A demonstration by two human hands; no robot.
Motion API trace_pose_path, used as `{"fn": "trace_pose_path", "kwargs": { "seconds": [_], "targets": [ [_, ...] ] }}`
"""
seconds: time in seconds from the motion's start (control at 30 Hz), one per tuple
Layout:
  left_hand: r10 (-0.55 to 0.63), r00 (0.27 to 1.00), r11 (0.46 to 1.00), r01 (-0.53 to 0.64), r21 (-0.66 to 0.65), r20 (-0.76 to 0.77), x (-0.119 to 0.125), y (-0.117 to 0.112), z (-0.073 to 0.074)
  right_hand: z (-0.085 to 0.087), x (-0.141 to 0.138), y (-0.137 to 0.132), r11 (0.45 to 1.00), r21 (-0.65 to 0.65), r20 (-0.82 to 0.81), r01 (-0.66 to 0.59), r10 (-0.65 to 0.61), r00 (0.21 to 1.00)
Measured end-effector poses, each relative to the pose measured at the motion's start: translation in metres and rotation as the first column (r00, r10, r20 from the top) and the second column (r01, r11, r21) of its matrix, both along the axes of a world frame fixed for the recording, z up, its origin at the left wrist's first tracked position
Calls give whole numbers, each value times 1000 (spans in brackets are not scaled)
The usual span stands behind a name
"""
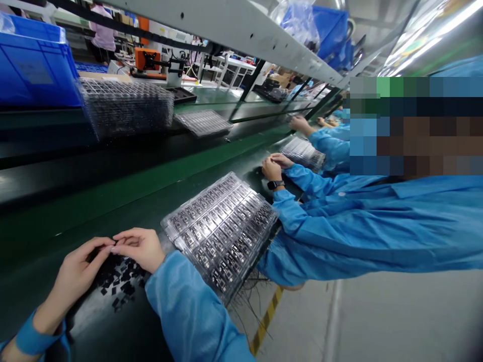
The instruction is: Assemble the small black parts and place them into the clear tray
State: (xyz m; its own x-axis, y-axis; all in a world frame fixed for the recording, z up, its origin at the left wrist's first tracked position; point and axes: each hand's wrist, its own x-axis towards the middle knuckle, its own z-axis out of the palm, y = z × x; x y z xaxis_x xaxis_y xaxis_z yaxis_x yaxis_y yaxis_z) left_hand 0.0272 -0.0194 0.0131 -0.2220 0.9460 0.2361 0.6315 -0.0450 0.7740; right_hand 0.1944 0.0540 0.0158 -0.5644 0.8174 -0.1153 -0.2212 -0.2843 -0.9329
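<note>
My left hand and my right hand meet fingertip to fingertip over a heap of small black parts on the dark green bench. Both hands are pinched shut; whatever sits between the fingertips is too small to make out. Just right of my right hand lies a clear plastic tray with rows of small dark components in its pockets. It overhangs the bench's near edge a little.
A co-worker in a blue coat sits to my right, hands together on the bench by another tray. A stack of clear trays and a blue bin stand behind. A shelf runs overhead.
</note>
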Motion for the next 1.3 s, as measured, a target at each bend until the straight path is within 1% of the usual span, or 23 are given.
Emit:
{"fn": "trace_pose_path", "kwargs": {
  "seconds": [0.1,0.2,0.27,0.33,0.4,0.47,0.53,0.63,0.77,0.83,0.93,1.0,1.13,1.3],
  "targets": [
    [-39,999,999,39,35,-9,0,1,4,0,1,1,1000,6,-11,-6,6,1000],
    [-55,998,998,56,32,-31,0,1,6,1,2,0,1000,-2,-34,-26,25,999],
    [-36,998,999,37,17,-60,-1,0,6,2,3,0,1000,2,-46,-28,28,999],
    [17,996,1000,-16,10,-90,-1,0,7,2,4,1,1000,24,-49,-15,16,999],
    [80,990,997,-79,17,-115,-1,0,8,3,6,4,995,89,-38,36,-33,999],
    [95,986,995,-91,37,-138,-1,0,9,3,8,8,977,181,-22,113,-110,994],
    [45,986,998,-39,46,-158,-2,1,9,2,9,12,948,257,-4,186,-191,982],
    [-23,986,999,29,34,-163,-3,2,7,-3,9,17,911,306,16,274,-293,956],
    [-5,990,1000,0,-30,-142,-4,3,4,-12,7,18,900,270,47,341,-366,929],
    [10,992,997,-20,-80,-128,-4,3,4,-16,7,17,899,268,65,345,-375,925],
    [13,994,991,-27,-129,-108,-3,3,5,-18,8,17,892,302,69,337,-373,925],
    [4,996,991,-16,-133,-92,-1,3,7,-18,10,17,889,304,65,342,-377,924],
    [-19,997,991,9,-134,-75,1,3,9,-17,10,17,898,262,53,353,-379,924],
    [-27,997,990,17,-138,-70,-1,3,4,-18,11,17,912,241,52,332,-353,934]
  ]
}}
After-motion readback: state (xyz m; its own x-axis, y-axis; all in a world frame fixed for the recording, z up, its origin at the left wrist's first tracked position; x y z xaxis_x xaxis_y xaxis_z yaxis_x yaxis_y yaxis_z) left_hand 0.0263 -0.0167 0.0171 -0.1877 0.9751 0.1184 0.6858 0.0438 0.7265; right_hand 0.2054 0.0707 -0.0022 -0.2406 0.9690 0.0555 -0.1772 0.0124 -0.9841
